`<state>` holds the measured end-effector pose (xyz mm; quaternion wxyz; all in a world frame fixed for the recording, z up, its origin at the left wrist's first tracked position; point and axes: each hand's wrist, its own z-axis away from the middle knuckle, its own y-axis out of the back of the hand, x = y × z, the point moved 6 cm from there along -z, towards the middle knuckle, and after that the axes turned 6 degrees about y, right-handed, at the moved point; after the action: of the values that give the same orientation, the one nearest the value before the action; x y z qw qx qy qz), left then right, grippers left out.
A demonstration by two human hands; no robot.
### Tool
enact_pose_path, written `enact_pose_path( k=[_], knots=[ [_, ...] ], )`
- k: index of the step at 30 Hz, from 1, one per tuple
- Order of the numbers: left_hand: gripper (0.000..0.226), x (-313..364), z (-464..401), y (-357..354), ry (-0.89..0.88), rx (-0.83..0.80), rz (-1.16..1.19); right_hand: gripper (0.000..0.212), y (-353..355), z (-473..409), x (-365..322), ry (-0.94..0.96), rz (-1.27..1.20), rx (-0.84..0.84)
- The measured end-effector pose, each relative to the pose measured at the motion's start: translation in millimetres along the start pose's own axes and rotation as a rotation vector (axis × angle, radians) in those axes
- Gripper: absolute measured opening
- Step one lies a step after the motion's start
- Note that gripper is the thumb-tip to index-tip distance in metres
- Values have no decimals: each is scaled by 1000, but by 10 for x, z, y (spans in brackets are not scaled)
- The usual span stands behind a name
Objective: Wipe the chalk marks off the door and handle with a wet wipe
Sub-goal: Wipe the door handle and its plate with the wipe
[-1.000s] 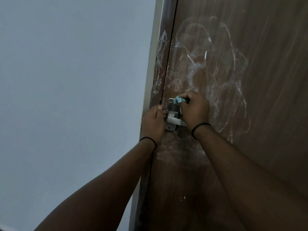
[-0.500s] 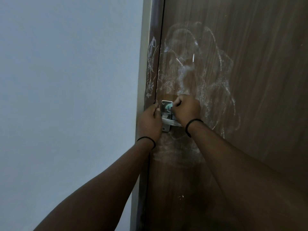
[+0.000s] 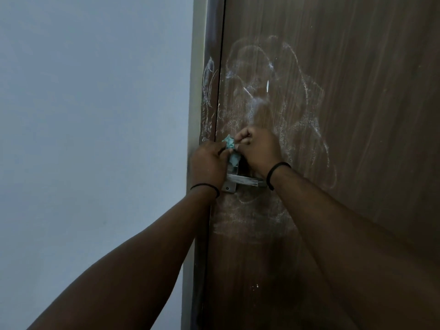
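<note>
Half a second ago only the right hand (image 3: 258, 151) had the wipe (image 3: 230, 148), balled against the handle plate, and the left hand (image 3: 209, 163) rested on the door edge. Now both hands meet over the plate, and the wipe is drawn out between them, showing as a taller strip. The handle (image 3: 242, 180), hidden behind the right hand before, now shows below the knuckles.

One door (image 3: 357, 115), brown wood grain, fills the frame from 12 to 5 o'clock. One grey wall (image 3: 95, 115) takes the 9 o'clock side. One frame strip (image 3: 210, 44) runs between them. Two bare forearms rise from 6 and 4 o'clock, each with one black wristband (image 3: 277, 169). One handle, one wipe.

Chalk (image 3: 273, 91) loops in white scribbles above the hands at 12 o'clock, smears below the handle at 6 o'clock, and streaks the frame strip at 11 o'clock.

The wipe is small, crumpled, teal with paler patches, just above the handle plate at centre. The left hand's fingers curl round its lower part; the right hand's fingertips pinch its upper edge.
</note>
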<state>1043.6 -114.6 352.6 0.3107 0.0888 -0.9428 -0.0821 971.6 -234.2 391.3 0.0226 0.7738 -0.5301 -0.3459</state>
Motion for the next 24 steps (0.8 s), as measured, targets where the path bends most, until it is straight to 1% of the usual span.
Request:
enact_pose_path(
  k=[3, 6, 8, 11, 14, 17, 19, 21, 24],
  knots=[
    [20, -12, -154, -25, 8, 9, -106, 18, 70, -33, 5, 88, 152, 73],
    [18, -38, -163, -35, 48, 19, -133, 16, -5, 7, 52, 144, 246, 27],
    [19, -87, -109, -33, 98, 34, -99, 15, -56, 65, 99, 160, 248, 24],
    [20, -171, -38, -54, 168, 40, -114, 11, -83, 111, 97, 176, 226, 38],
    [19, -209, 6, -56, 187, 52, -123, 7, -86, 124, 35, 221, 244, 49],
    [18, -149, -16, 5, 125, 85, -153, 15, -171, 142, -142, 350, 317, 35],
    [19, -42, -59, 6, 6, 55, -221, 16, -237, 129, -227, 429, 357, -6],
    [18, 56, -93, -31, -111, 1, -325, 22, -241, 105, -229, 462, 452, -54],
    [16, 216, -122, -116, -237, -78, -414, 22, -89, 89, -133, 436, 484, -1]
  ],
)
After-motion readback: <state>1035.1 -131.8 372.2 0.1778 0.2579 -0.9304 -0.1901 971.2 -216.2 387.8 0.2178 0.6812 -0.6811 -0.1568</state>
